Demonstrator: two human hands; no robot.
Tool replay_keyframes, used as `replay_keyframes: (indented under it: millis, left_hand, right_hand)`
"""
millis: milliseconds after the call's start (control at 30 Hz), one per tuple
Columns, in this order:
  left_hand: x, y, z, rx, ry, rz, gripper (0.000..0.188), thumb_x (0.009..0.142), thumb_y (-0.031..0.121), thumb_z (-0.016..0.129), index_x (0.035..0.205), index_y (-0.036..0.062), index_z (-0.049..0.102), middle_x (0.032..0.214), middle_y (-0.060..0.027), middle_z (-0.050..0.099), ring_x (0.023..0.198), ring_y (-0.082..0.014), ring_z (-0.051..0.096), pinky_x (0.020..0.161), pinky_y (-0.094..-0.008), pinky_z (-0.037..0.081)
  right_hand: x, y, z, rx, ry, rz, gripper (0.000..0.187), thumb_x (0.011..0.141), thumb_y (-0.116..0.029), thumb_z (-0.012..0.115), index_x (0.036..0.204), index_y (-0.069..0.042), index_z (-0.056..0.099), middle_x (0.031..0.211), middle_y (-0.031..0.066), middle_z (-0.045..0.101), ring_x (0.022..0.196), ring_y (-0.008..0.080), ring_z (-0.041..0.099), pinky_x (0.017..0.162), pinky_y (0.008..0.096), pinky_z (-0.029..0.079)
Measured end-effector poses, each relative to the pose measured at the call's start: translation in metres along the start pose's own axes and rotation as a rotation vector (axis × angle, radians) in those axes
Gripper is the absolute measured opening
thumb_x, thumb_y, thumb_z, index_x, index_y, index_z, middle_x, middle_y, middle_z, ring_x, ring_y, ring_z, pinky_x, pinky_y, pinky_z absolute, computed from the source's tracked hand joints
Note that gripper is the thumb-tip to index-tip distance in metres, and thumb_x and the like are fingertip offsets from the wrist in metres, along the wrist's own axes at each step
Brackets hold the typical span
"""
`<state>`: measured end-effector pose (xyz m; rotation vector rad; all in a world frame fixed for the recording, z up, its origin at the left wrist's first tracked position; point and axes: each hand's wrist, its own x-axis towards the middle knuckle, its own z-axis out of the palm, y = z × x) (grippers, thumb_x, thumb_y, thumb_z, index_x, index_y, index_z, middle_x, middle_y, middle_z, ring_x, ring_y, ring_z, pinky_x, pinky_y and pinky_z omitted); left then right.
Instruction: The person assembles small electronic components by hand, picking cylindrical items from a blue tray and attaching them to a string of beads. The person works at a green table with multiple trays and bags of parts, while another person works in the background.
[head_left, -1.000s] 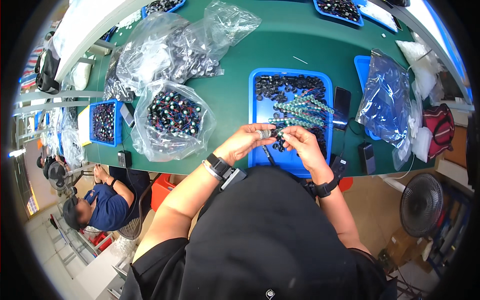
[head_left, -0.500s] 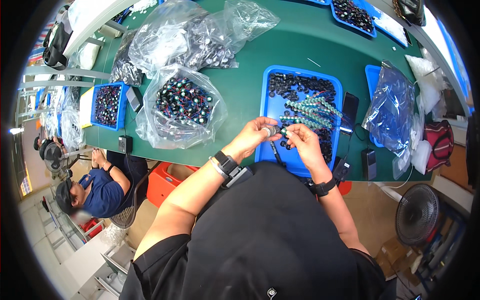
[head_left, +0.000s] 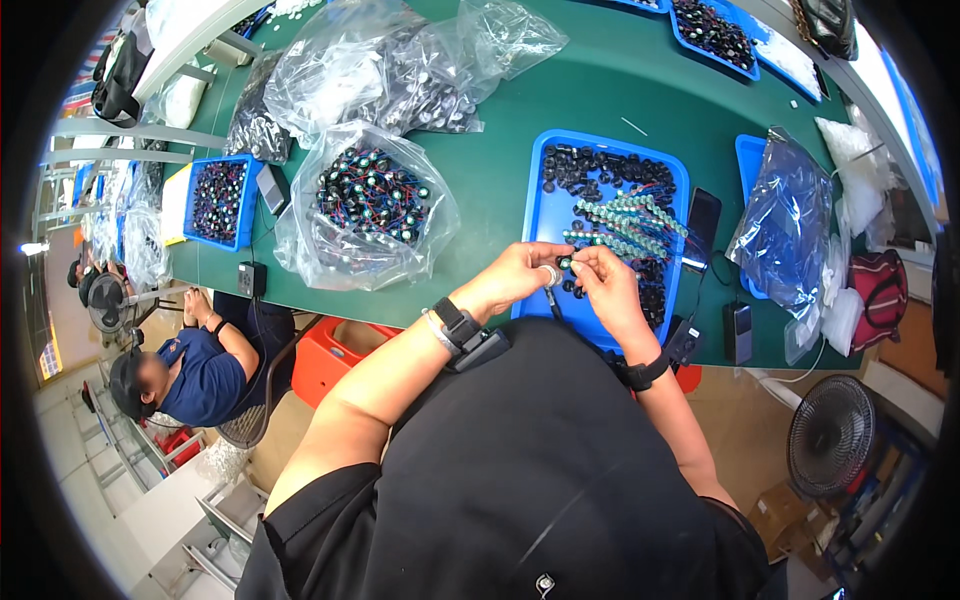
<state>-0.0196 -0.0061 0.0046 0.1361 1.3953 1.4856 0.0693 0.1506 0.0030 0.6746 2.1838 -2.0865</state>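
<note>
A small round silver part [head_left: 551, 274] sits pinched in the left hand [head_left: 515, 280] over the near edge of a blue tray [head_left: 548, 215]. The right hand [head_left: 610, 290] is closed on a small green-tipped piece [head_left: 567, 263] beside it, above the green table [head_left: 500, 190].

Left hand [head_left: 515, 280] and right hand [head_left: 610, 290] pinching small round part [head_left: 551, 274] — over blue tray [head_left: 545, 215]
</note>
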Motion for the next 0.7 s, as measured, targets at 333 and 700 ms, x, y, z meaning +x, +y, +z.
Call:
replay_keyframes:
  millis: [333,700]
  left_hand:
    - [0.01,-0.015,0.008,0.009,0.211,0.037,0.029,0.086,0.004,0.058,0.113,-0.0075,0.055,0.102,-0.0103,0.064,0.091,-0.0144,0.059,0.082,-0.0279,0.047]
    - [0.011,-0.004,0.021,0.461,0.556,0.303,0.018,0.084,0.01,0.059,0.1,0.0009,0.061,0.092,-0.0202,0.066,0.084,-0.0287,0.067,0.073,-0.0419,0.051]
  right_hand:
    - [0.003,0.005,0.008,-0.169,-0.022,0.045,0.007,0.088,-0.001,0.053,0.09,0.005,0.058,0.075,0.0094,0.065,0.062,0.0132,0.063,0.057,0.0262,0.051]
    - [0.005,-0.004,0.025,0.176,0.124,0.135,0.014,0.091,-0.002,0.05,0.098,0.007,0.058,0.082,0.0144,0.066,0.069,0.0192,0.067,0.062,0.0284,0.056]
